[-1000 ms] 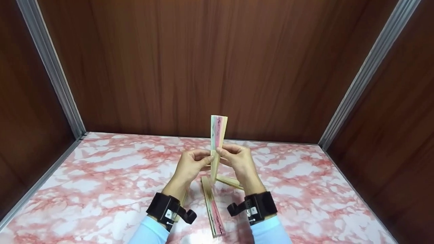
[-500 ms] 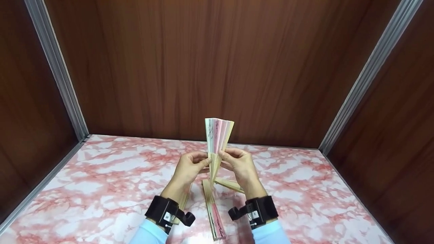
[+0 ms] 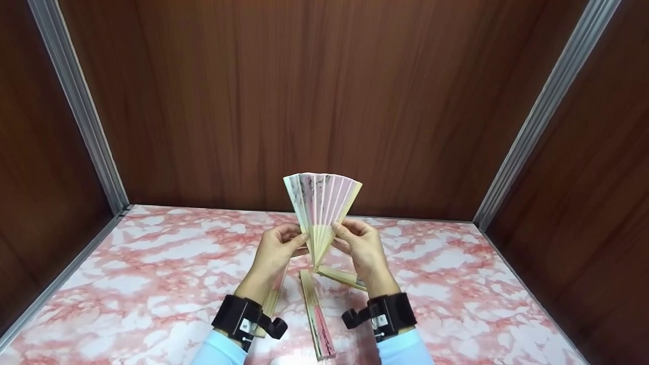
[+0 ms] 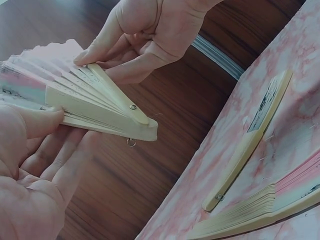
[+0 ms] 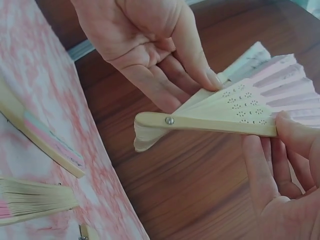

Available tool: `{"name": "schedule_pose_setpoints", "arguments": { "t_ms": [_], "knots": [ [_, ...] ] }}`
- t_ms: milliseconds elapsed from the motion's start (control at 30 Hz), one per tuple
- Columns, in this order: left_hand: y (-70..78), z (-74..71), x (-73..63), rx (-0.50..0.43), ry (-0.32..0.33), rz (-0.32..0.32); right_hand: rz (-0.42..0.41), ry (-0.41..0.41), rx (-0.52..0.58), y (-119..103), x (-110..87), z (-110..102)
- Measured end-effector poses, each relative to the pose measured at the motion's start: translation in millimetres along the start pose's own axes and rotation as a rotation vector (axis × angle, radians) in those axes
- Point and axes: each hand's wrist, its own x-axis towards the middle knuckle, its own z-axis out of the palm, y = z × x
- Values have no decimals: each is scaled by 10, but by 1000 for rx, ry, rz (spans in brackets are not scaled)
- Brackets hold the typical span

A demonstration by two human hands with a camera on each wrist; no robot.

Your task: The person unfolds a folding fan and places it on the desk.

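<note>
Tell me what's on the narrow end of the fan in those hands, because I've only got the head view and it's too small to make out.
Observer: The right wrist view shows a round, shiny rivet on the narrow end of the fan.
Operator: Okay, anything metal underneath it?
Observer: Yes, the left wrist view shows a small metal ring at the underside of that end.
Operator: And are the ribs plain?
Observer: No, in the right wrist view the ribs carry rows of small flower-like marks.

Holds both forearms (image 3: 256, 284) forward, angled inward. Pinches with left grip (image 3: 276, 246) and right grip (image 3: 361, 242), near each other, thumbs (image 3: 298, 242) pointing inward.
</note>
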Motion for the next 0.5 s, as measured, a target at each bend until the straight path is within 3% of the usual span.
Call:
{"name": "schedule_pose_setpoints", "arguments": {
  "t_ms": [500],
  "knots": [
    [7,-11,6,-54,89,15,-20,1,-3,-27,35,-85]
  ]
}}
